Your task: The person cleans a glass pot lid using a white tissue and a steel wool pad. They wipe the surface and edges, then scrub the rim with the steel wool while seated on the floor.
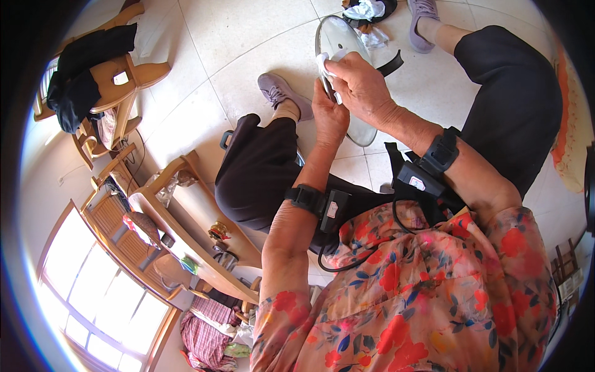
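Note:
A round glass pot lid with a metal rim is tilted on edge above the floor, between my knees. My left hand grips its near rim, thumb up along the edge. Just to the right, my right hand pinches a white cloth or tissue folded over the rim. The hands are close together, and the fingers behind the lid are hidden. A curved black piece sticks out to the right of the lid; whether it is attached cannot be made out.
Plastic bags and crumpled white material lie on the tiled floor beyond the lid. A wooden chair draped with dark cloth stands at upper left. A long wooden table bearing several items is at left. Black straps hang near my lap.

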`<state>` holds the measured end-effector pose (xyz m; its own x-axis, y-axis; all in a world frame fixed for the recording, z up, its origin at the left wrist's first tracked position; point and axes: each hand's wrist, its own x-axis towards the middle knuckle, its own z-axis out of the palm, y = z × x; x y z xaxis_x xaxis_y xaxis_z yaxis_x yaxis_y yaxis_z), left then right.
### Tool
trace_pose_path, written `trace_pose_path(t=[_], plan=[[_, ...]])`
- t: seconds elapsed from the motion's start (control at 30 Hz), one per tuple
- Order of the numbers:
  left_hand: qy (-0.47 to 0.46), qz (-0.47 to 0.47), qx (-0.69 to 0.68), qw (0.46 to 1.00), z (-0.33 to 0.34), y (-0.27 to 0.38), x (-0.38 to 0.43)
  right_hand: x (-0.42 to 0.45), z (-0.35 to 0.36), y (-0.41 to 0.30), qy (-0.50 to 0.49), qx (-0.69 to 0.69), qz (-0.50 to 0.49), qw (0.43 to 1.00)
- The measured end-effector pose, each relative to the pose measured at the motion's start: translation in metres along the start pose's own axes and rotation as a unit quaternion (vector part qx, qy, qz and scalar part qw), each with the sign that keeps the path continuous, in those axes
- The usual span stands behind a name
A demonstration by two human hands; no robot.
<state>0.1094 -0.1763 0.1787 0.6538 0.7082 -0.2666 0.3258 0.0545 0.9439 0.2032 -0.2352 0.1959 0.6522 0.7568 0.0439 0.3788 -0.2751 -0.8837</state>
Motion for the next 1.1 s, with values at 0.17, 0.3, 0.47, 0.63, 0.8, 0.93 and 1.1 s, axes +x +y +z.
trace_pose_path(t=[0.17,0.3,0.47,0.63,0.8,0.93,1.1], plan=[[-0.012,0.006,0.014,1.0,0.004,-0.004,0.001,0.008,-0.004,0.016,0.017,-0.064,-0.074,0.995],[-0.016,-0.013,-0.045,0.999,0.012,-0.004,0.003,0.045,-0.011,0.022,0.022,-0.124,-0.118,0.985],[-0.021,0.016,0.044,0.999,0.007,-0.006,0.003,0.035,-0.014,0.011,-0.036,-0.147,-0.123,0.981],[0.006,0.058,0.092,0.994,-0.006,-0.005,0.007,-0.002,-0.005,0.003,-0.018,-0.128,-0.162,0.978],[0.005,0.02,0.051,0.998,-0.01,0.006,0.009,0.002,-0.002,0.002,-0.017,-0.004,-0.051,0.999],[-0.024,-0.043,0.025,0.998,-0.01,0.013,0.01,0.006,-0.001,0.003,-0.056,0.151,0.133,0.978],[-0.046,-0.079,-0.02,0.996,-0.01,0.014,0.009,0.008,0.008,0.011,-0.045,0.25,0.262,0.931]])
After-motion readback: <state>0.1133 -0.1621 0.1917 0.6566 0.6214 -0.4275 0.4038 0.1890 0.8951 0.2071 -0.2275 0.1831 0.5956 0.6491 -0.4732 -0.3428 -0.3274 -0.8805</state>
